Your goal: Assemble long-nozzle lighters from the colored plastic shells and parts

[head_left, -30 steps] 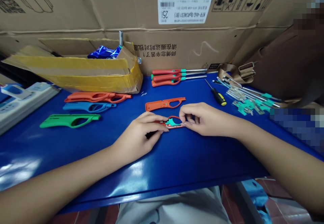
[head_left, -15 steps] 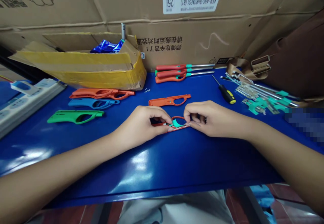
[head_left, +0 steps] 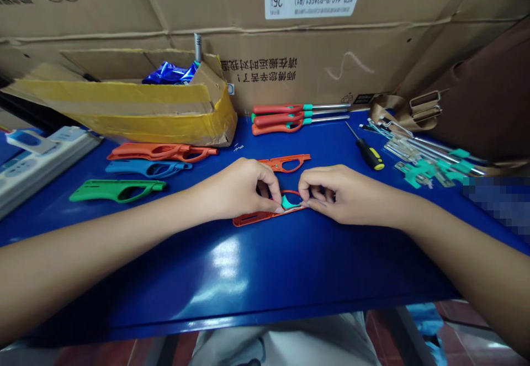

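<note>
An orange plastic handle shell (head_left: 254,218) lies flat on the blue table (head_left: 265,266) in front of me. A small teal trigger piece (head_left: 288,202) sits in its finger loop. My left hand (head_left: 238,189) is closed, its fingertips pinching the teal piece from the left. My right hand (head_left: 339,194) is closed too, gripping the shell's right end beside the loop. A second orange shell (head_left: 290,162) lies just behind my hands.
Orange (head_left: 161,152), blue (head_left: 144,168) and green (head_left: 116,190) shells lie at left. An open taped carton (head_left: 136,106) stands behind them. Three assembled red tools (head_left: 290,118), a screwdriver (head_left: 366,149) and teal-and-metal parts (head_left: 426,164) sit at the back right. Cardboard walls the far edge.
My left hand has slid right along the shell, uncovering its left end, and now pinches at the teal piece. My right hand has stayed put.
</note>
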A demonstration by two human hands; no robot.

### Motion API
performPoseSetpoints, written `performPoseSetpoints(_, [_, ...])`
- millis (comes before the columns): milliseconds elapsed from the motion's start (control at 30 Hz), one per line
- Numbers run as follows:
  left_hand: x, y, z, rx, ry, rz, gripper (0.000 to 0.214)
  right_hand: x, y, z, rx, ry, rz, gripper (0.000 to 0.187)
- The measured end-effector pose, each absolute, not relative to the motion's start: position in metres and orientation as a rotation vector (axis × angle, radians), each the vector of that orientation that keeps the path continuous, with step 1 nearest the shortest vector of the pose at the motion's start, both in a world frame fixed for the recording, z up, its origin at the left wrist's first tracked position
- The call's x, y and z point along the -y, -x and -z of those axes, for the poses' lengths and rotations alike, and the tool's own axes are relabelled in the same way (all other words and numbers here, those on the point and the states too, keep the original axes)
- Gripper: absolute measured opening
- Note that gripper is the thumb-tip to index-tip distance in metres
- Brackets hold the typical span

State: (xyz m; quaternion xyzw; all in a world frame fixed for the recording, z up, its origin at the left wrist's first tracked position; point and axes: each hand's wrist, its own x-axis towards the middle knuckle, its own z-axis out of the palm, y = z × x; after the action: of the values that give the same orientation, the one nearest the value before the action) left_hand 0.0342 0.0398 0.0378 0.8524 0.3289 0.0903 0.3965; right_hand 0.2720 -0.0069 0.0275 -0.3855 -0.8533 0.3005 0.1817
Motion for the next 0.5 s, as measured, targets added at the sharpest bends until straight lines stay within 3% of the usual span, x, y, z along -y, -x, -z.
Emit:
performPoseSetpoints(300, [-0.0384,-0.0402,-0.0397,-0.877,-2.204,-0.232,0.018,0.0063,-0.2724,-0.0265,2.425,1.084,-0.822,0.015])
performPoseSetpoints(500, [-0.0411,-0.0361,-0.0406,-0.872,-2.242,-0.167,0.016,0.007,-0.2718,-0.0279,2.42,1.089,-0.836,0.015])
